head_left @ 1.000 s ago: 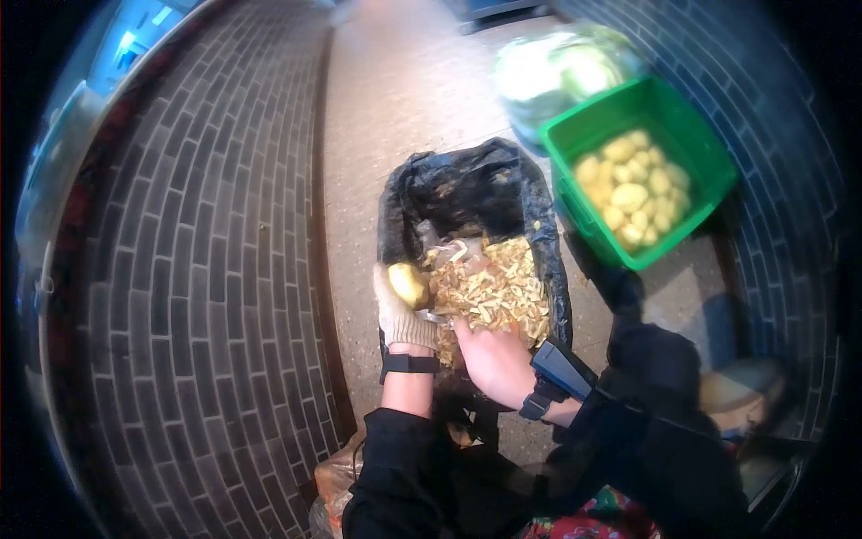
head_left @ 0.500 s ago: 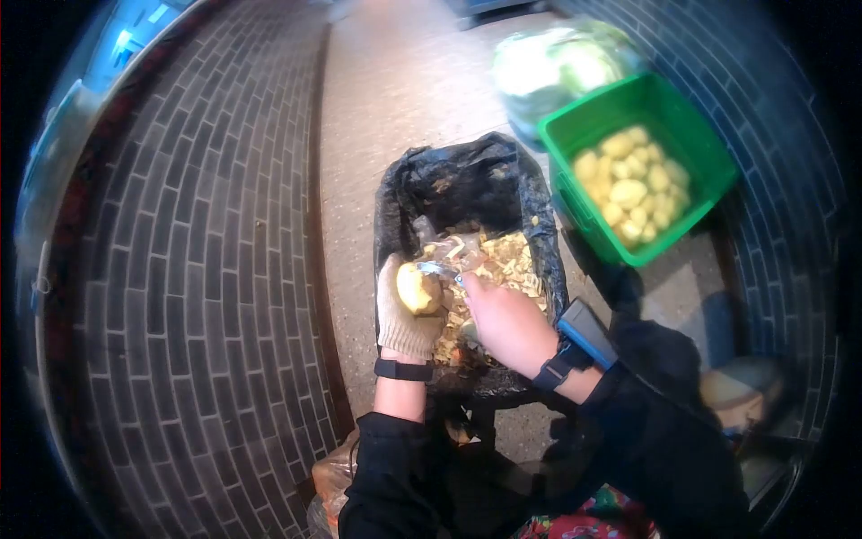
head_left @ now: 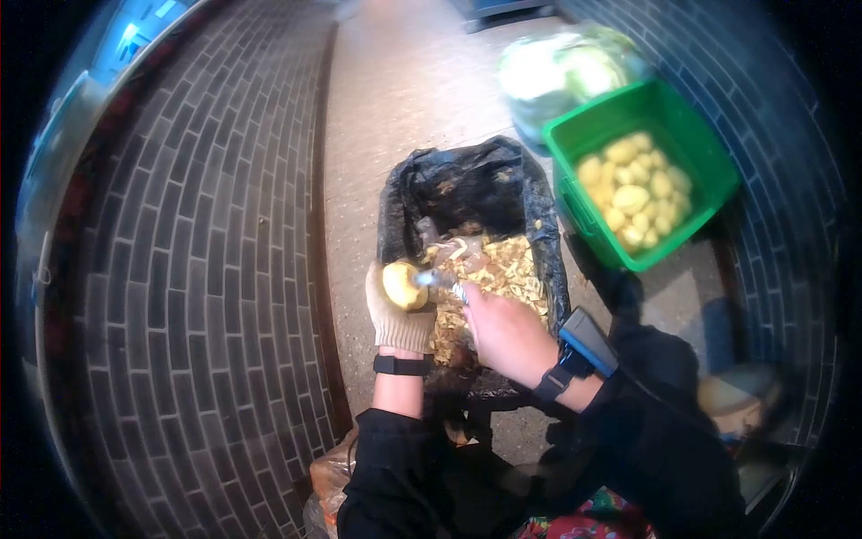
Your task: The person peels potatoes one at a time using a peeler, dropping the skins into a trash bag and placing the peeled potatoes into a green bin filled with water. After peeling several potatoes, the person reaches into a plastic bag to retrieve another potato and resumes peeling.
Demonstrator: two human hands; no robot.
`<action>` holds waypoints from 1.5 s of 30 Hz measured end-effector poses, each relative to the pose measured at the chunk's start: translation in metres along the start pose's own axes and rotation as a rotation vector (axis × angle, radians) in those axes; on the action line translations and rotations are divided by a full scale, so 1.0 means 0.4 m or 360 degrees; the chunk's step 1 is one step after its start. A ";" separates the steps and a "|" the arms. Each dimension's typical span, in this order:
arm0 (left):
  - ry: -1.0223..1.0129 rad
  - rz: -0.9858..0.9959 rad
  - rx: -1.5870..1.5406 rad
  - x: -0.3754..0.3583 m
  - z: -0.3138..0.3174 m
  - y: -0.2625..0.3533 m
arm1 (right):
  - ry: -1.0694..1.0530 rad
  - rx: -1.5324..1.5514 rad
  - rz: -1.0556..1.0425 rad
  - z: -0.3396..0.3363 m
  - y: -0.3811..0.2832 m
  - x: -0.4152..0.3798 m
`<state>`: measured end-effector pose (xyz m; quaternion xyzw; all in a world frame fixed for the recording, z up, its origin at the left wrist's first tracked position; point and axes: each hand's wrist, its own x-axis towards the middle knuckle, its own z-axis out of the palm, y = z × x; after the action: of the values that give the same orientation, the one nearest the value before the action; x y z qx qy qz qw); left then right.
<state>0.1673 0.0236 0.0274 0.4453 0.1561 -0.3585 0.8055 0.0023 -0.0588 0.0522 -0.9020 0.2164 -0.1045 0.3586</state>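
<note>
My left hand, in a cream knitted glove, is closed around a pale yellow potato. A peeler is gripped in my bare right hand; its metal head is blurred and meets the potato's right side. Both hands are over the near part of a bin lined with a black plastic bag. Inside the bin lies a heap of yellowish peelings. The glove and potato hide its left part.
A green crate of peeled potatoes stands to the right. Behind it is a clear bag of pale green vegetables, perhaps cabbages. Dark brick walls rise on both sides. A plastic bag sits low on the left.
The potato and my gloved hand have shifted slightly left. The peeler's head has moved a little down and is now blurred on the potato's side. Both hands keep their hold.
</note>
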 end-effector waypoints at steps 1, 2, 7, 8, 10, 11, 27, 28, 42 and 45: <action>-0.0080 -0.0046 0.0116 -0.006 0.008 -0.002 | 0.0086 0.0052 -0.0026 -0.009 0.015 0.014; -0.0160 -0.0094 0.0234 -0.012 0.019 -0.005 | 0.0090 0.0054 -0.0014 -0.016 0.024 0.020; -0.0098 -0.0017 0.0210 -0.024 0.039 -0.041 | 0.0010 -0.0166 0.0060 0.003 0.003 0.003; -0.0100 -0.0024 0.0213 -0.014 0.022 -0.048 | -0.0010 -0.0268 0.0122 0.012 -0.012 -0.009; -0.0230 0.0013 0.0156 0.003 -0.012 -0.055 | 0.0028 -0.0311 0.0105 0.051 -0.021 -0.034; -0.0244 -0.0028 0.0206 0.016 -0.030 -0.040 | -0.0020 -0.0290 0.0085 0.067 -0.025 -0.046; 0.0008 0.0161 0.0109 -0.004 0.014 -0.020 | -0.0071 -0.0008 0.0036 -0.030 0.027 0.004; -0.0017 0.0190 0.0147 -0.011 0.017 -0.024 | -0.0070 -0.0009 0.0036 -0.035 0.029 0.010; 0.0052 0.0153 0.0143 -0.002 -0.011 -0.078 | -0.0035 -0.0112 0.0094 0.026 -0.029 -0.011; 0.0200 0.0176 0.0148 -0.013 0.000 -0.051 | -0.0087 -0.0095 0.0079 0.060 -0.039 -0.028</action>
<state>0.1491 0.0188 0.0180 0.5117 0.1647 -0.2918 0.7911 0.0055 -0.0290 0.0453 -0.9092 0.2320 -0.0644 0.3398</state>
